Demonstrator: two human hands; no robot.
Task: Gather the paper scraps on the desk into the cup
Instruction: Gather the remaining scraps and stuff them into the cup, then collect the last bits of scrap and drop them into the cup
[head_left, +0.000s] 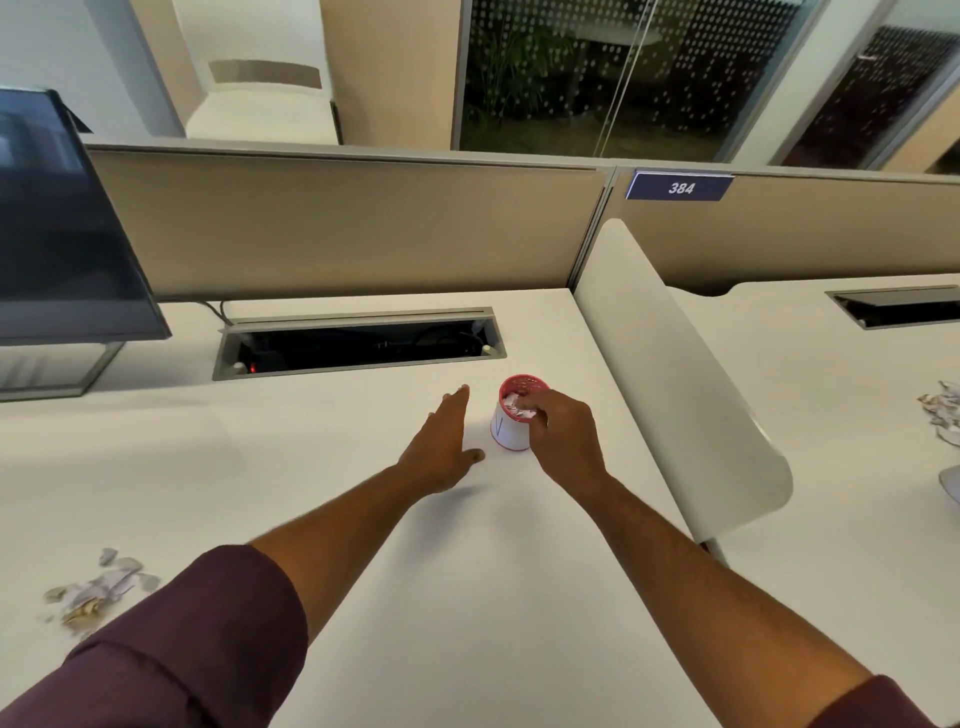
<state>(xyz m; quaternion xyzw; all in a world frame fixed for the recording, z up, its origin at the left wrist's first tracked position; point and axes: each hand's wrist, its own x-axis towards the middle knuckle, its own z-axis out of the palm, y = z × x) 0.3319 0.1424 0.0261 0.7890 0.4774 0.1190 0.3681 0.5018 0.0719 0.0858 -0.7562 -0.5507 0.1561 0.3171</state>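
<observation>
Risk of tipping the light paper cup (511, 423) standing mid-bench: right hand (558, 434) fingers bunched at its rim over scraps inside, left hand (441, 447) flat and spread just beside, more paper scraps (98, 587) waiting near left bench (363, 519) edge

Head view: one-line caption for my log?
Right hand at paper-filled cup; left hand flat beside it; scraps remain.

Matt white desk (363, 519), paper cup (506, 431)
</observation>
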